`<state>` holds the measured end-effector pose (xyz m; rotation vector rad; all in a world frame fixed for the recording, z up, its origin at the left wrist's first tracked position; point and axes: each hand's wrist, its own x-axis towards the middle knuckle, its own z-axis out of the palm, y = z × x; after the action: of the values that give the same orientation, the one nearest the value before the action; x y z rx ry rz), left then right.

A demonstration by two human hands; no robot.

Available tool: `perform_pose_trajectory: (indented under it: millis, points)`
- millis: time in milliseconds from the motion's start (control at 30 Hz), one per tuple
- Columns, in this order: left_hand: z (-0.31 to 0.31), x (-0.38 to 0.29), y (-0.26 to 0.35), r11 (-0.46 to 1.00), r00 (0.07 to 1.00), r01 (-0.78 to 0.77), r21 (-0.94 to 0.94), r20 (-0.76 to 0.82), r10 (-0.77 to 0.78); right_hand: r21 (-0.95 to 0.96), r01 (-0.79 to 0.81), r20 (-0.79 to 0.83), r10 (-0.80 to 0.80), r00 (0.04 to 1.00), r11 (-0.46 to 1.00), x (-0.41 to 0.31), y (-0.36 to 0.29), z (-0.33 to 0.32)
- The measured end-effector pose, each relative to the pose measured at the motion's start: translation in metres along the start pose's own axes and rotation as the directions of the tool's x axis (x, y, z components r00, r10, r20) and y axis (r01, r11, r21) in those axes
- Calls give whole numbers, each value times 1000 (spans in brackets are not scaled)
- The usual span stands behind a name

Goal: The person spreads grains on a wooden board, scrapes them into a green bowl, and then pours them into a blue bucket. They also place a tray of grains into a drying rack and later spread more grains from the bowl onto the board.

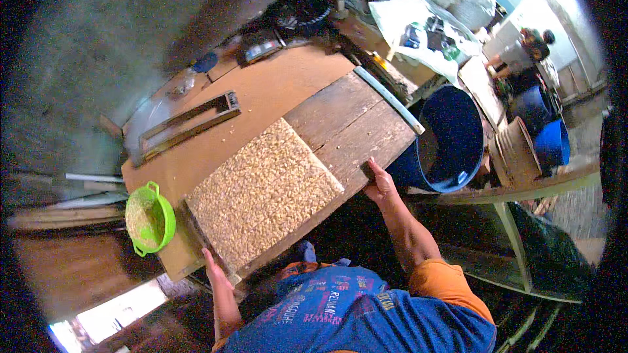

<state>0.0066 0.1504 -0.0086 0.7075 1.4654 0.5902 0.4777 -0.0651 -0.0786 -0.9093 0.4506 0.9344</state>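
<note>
A worn wooden board lies tilted across the view, partly over a brown tabletop. On its left part rests a flat rectangular slab of pale beans or grains, possibly tempeh. My left hand grips the board's lower left end, thumb up along the end strip. My right hand holds the board's near edge to the right of the slab, with the thumb on top and the fingers hidden beneath. A pale blue strip edges the board's far right end.
A wooden frame lies on the brown tabletop. A green plastic colander holding pale grains stands at the left. A large blue barrel is right of the board. A person is in the background at upper right.
</note>
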Motion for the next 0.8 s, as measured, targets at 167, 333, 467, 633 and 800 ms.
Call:
perform_pose_trajectory:
  millis: [167, 333, 467, 633, 800]
  points:
    - [-18, 33, -15, 996, 997, 66, -59, 36, -64, 2, -33, -49, 33, 998, 999, -12, 2, -8]
    - [-27, 33, -17, 995, 997, 80, -55, 10, -80, -81, -61, -135, 50, 990, 995, -21, -1, 4]
    - [-56, 56, -45, 998, 997, 44, -35, -56, -45, -203, -171, -127, 147, 981, 964, 19, 2, -38]
    - [-27, 36, -23, 997, 999, 47, -55, -11, -48, -304, -153, -87, 132, 987, 940, 15, -5, -37]
    - [23, 7, 2, 988, 971, -155, 2, -185, 153, -230, -136, -94, 117, 989, 964, 15, -2, -25]
